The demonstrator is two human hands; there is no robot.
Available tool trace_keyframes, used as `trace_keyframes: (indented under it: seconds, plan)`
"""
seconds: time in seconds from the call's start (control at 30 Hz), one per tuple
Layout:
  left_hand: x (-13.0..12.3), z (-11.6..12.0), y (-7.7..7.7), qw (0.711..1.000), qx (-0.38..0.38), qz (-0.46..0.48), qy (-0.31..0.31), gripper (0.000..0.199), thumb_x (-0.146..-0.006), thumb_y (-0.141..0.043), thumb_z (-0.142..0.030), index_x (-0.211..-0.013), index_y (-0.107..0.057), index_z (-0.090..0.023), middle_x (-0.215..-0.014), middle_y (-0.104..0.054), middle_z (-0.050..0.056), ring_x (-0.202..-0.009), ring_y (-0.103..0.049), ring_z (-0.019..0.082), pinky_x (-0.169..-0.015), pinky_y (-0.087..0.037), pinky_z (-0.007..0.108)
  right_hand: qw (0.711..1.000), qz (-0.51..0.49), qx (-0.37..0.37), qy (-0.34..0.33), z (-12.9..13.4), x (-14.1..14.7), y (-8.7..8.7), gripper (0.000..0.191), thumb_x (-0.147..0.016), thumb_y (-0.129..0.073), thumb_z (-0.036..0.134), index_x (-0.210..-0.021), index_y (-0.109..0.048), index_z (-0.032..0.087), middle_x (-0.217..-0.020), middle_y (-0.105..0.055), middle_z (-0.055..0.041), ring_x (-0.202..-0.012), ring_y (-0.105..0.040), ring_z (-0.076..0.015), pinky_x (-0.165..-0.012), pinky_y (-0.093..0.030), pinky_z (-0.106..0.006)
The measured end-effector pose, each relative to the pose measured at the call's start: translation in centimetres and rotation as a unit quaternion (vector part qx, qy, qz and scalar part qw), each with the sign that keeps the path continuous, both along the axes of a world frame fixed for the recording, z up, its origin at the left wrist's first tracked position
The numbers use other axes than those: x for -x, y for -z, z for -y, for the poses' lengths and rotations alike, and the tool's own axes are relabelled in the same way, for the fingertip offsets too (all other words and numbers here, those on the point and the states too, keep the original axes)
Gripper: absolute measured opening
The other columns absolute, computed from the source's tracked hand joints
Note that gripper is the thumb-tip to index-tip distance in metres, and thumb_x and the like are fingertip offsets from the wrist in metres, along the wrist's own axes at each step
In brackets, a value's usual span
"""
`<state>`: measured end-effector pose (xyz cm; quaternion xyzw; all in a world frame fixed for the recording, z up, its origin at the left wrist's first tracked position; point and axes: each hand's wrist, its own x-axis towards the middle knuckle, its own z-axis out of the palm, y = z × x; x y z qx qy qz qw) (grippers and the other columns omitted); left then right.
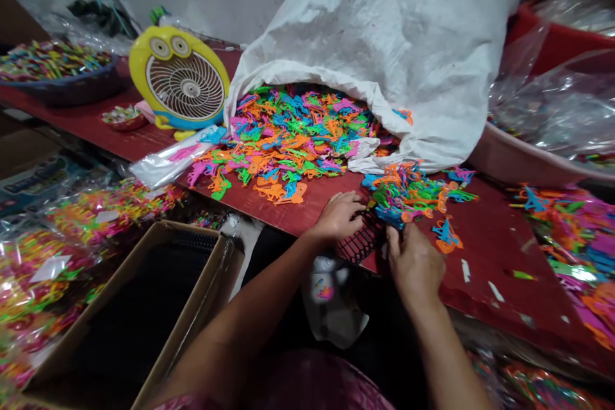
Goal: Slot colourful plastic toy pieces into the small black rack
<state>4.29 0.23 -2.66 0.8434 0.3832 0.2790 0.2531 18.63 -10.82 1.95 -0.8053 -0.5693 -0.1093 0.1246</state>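
Lettering (36, 176) on blue box (19, 204) was illegible; left hand (340, 216) lay at black mesh (361, 240), right hand (419, 262) at plastic pieces (408, 192); I couldn't tell either grip.

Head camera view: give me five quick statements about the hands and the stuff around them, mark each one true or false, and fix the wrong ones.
1. The yellow fan stands to the left of the white sack. True.
2. The white sack is tied shut. False: its mouth is open, and colorful plastic pieces spill out onto the red table.
3. Black mesh lies between the left hand and the right hand. True.
4. The cardboard box is closed. False: it is open at the lower left, with dark material inside.
5. A smaller pile of pieces lies just beyond the right hand. True.
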Motion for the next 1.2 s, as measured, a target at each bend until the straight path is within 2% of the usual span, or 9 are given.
trace_keyframes:
  seconds: [0.07,0.13,0.2,0.23,0.33,0.4,0.5,0.73,1.2]
  plan:
    - [0.2,0.5,-0.4,0.999,-0.021,0.034,-0.014,0.034,-0.083,-0.059,-0.021,-0.115,-0.068,-0.02,-0.129,-0.066,0.008,-0.127,-0.057,0.025,-0.112,-0.042,0.044,0.999,-0.025,-0.028,-0.004,0.1,-0.1,0.3,0.03,-0.097,-0.052,0.039,-0.085,-0.062,0.015,-0.065,-0.059,-0.0039,-0.053,-0.036,-0.0117,-0.057,-0.017,-0.027]
    - [0.2,1.6,-1.3,0.991,-0.067,0.1,-0.067,0.03,-0.083,-0.06,-0.021,-0.113,-0.067,-0.02,-0.117,-0.069,0.009,-0.114,-0.062,0.023,-0.101,-0.048,0.04,0.997,-0.046,-0.062,-0.01,0.3,-0.4,0.7,0.031,-0.097,-0.052,0.041,-0.082,-0.063,0.015,-0.065,-0.06,-0.0042,-0.054,-0.04,-0.012,-0.058,-0.019,-0.027]
    - [0.0,3.0,-2.8,0.969,-0.129,0.163,-0.135,0.022,-0.087,-0.06,-0.027,-0.107,-0.067,-0.02,-0.107,-0.069,0.008,-0.105,-0.062,0.022,-0.095,-0.048,0.039,0.994,-0.057,-0.088,-0.012,0.4,-0.8,1.2,0.032,-0.097,-0.05,0.041,-0.082,-0.063,0.015,-0.067,-0.062,-0.0052,-0.055,-0.043,-0.0127,-0.058,-0.021,-0.027]
    - [-0.3,3.7,-3.7,0.962,-0.157,0.179,-0.134,0.022,-0.088,-0.061,-0.032,-0.107,-0.067,-0.021,-0.106,-0.069,0.008,-0.103,-0.061,0.021,-0.092,-0.047,0.038,0.993,-0.063,-0.097,-0.013,0.5,-1.0,1.3,0.032,-0.097,-0.049,0.04,-0.083,-0.064,0.015,-0.069,-0.063,-0.0059,-0.056,-0.045,-0.0132,-0.058,-0.022,-0.027]
    - [-1.7,5.3,-6.1,0.959,-0.217,0.175,-0.058,0.035,-0.087,-0.067,-0.045,-0.114,-0.066,-0.023,-0.108,-0.068,0.006,-0.1,-0.06,0.021,-0.088,-0.044,0.037,0.991,-0.094,-0.095,-0.021,0.8,-1.4,1.3,0.028,-0.097,-0.048,0.037,-0.093,-0.066,0.015,-0.076,-0.068,-0.0072,-0.061,-0.052,-0.0151,-0.059,-0.024,-0.027]
    - [-2.7,5.8,-7.4,0.962,-0.232,0.143,-0.017,0.031,-0.089,-0.065,-0.045,-0.113,-0.067,-0.025,-0.105,-0.069,0.004,-0.098,-0.06,0.02,-0.087,-0.042,0.038,0.991,-0.107,-0.078,-0.013,1.0,-1.6,1.0,0.026,-0.096,-0.05,0.035,-0.095,-0.066,0.014,-0.078,-0.069,-0.0075,-0.063,-0.055,-0.016,-0.058,-0.024,-0.027]
    - [-4.0,5.7,-8.5,0.97,-0.224,0.092,-0.004,0.019,-0.096,-0.058,-0.037,-0.102,-0.07,-0.024,-0.097,-0.071,0.002,-0.093,-0.059,0.019,-0.087,-0.038,0.039,0.994,-0.101,-0.045,0.009,1.1,-1.6,0.2,0.024,-0.096,-0.05,0.032,-0.095,-0.067,0.014,-0.081,-0.071,-0.0086,-0.064,-0.057,-0.0164,-0.058,-0.024,-0.027]
    - [-5.0,4.6,-11.0,0.978,-0.204,-0.038,0.022,0.022,-0.096,-0.06,-0.036,-0.085,-0.071,-0.022,-0.093,-0.071,0.002,-0.095,-0.057,0.021,-0.086,-0.035,0.04,0.993,-0.09,0.058,0.043,0.3,-1.4,-1.7,0.033,-0.102,-0.042,0.033,-0.106,-0.069,0.015,-0.085,-0.072,-0.0114,-0.071,-0.064,-0.0189,-0.059,-0.027,-0.028]
    - [-5.6,3.5,-11.5,0.979,-0.175,-0.093,0.048,0.025,-0.098,-0.056,-0.037,-0.087,-0.073,-0.022,-0.095,-0.072,0.004,-0.098,-0.058,0.024,-0.086,-0.031,0.043,0.977,-0.122,0.16,0.065,-0.9,-1.3,-2.5,0.047,-0.103,-0.031,0.039,-0.125,-0.062,0.011,-0.1,-0.073,-0.0199,-0.095,-0.07,-0.0253,-0.08,-0.046,-0.031]
